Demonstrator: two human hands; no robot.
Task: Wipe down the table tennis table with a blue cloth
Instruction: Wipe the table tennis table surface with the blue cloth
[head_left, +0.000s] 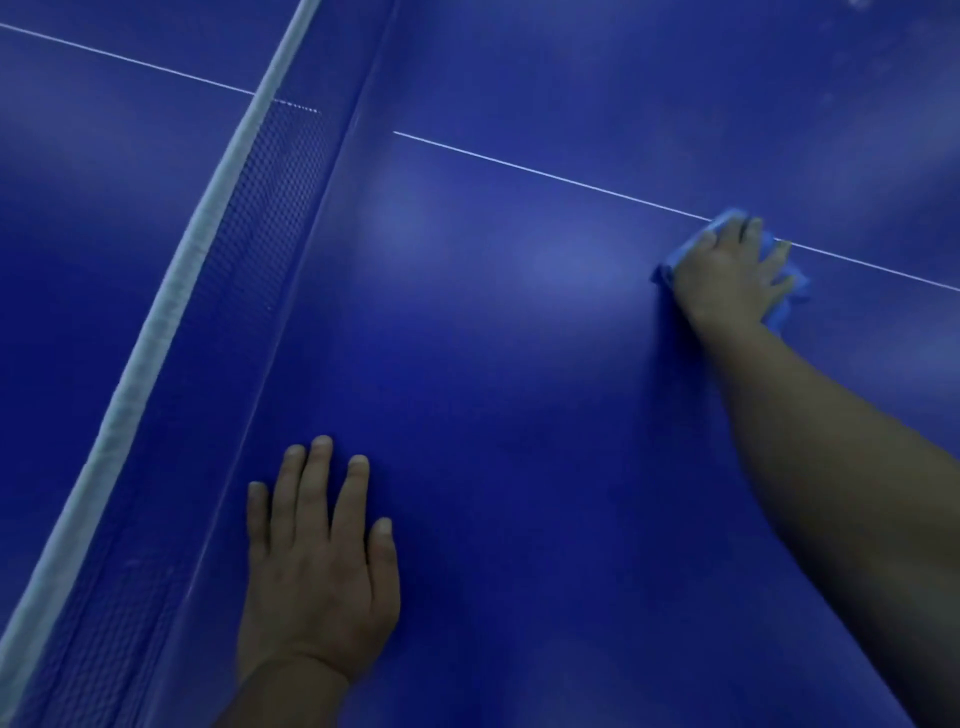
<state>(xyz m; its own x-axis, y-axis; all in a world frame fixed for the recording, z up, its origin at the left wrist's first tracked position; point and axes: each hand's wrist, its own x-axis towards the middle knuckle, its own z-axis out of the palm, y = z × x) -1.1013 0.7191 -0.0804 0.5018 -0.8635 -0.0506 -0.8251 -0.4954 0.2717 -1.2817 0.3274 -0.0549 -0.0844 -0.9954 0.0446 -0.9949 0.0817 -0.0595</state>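
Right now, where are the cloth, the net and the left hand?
cloth (794, 285): head view, on the blue edge showing past the right hand's fingers.
net (270, 182): head view, on the dark mesh below the white top band.
left hand (317, 582): head view, on its back.

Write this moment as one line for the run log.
right hand: presses cloth on centre line | left hand: flat on table, near net

Cloth (795, 283) on table (519, 364) under right hand (727, 275), net (171, 291) far left.
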